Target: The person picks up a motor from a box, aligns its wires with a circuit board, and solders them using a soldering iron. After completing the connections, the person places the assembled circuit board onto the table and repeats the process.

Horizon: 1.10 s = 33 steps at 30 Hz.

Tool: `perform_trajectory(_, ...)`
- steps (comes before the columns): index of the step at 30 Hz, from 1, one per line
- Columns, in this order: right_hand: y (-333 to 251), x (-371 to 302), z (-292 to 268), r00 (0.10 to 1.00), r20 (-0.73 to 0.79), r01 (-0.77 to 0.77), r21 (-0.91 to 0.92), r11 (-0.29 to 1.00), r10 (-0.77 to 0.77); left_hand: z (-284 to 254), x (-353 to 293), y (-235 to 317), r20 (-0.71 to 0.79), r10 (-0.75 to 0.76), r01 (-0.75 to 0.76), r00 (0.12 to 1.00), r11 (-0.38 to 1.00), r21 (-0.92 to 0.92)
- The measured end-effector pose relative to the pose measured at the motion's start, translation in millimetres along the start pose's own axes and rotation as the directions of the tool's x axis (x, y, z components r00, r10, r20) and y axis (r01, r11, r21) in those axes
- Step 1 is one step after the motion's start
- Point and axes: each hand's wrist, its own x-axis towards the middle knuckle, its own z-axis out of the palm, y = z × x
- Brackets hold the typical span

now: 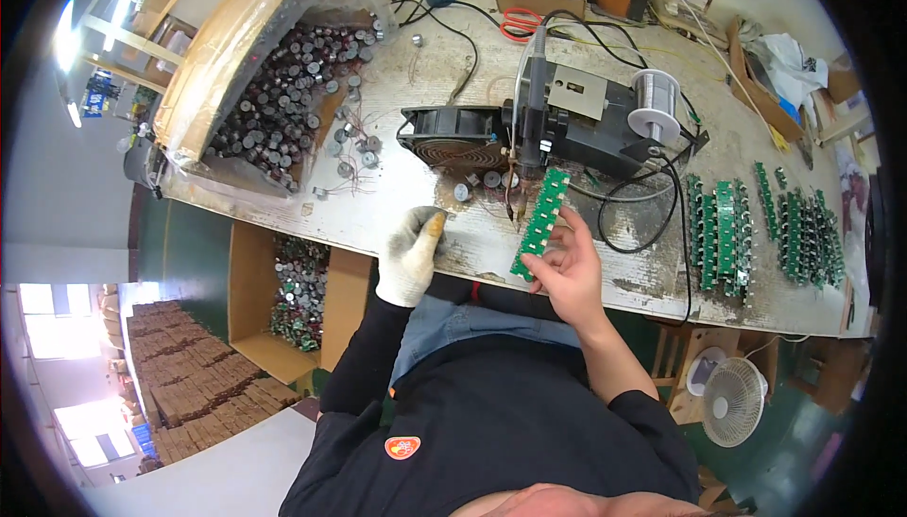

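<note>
The right hand [572,276], bare, grasps a green circuit board strip [541,224] between thumb and fingers, low on its side at about 4 o'clock. The strip is over the near part of the desk [652,281], slanting from just past 12 toward 7 o'clock. Near 9 o'clock from it, the left hand [411,254], in a white glove, is curled with its thumb against the fingers; I cannot tell whether it pinches anything.

The strip looks light and stiff, likely smooth along its edges; its small parts and joints would mark or break if pressed, and bending could crack it. It is best taken by its long edges or a bare end.

Loose round metal parts [462,192] lie around 10 o'clock from it, a wire spool [655,101] between 1 and 2, and more green boards [726,233] at 3.
</note>
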Motion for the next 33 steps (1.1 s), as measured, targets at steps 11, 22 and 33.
perform_trajectory(11, -15, -3, 1, 0.995, 0.038, -0.097, -0.026, 0.995, 0.097, 32, -12, -9, 0.119, 0.307, -0.328, 0.944, 0.909, 0.257)
perform_trajectory(22, -11, -5, -2, 0.993, 0.055, -0.104, 0.019, 0.994, 0.103, 44, -14, -8, 0.309, 0.075, -0.042, 0.948, 0.993, -0.112)
perform_trajectory(33, -8, -5, 1, 0.994, 0.074, -0.079, 0.052, 0.996, 0.075, 42, -7, 2, 0.357, -0.11, 0.164, 0.927, 0.979, -0.125)
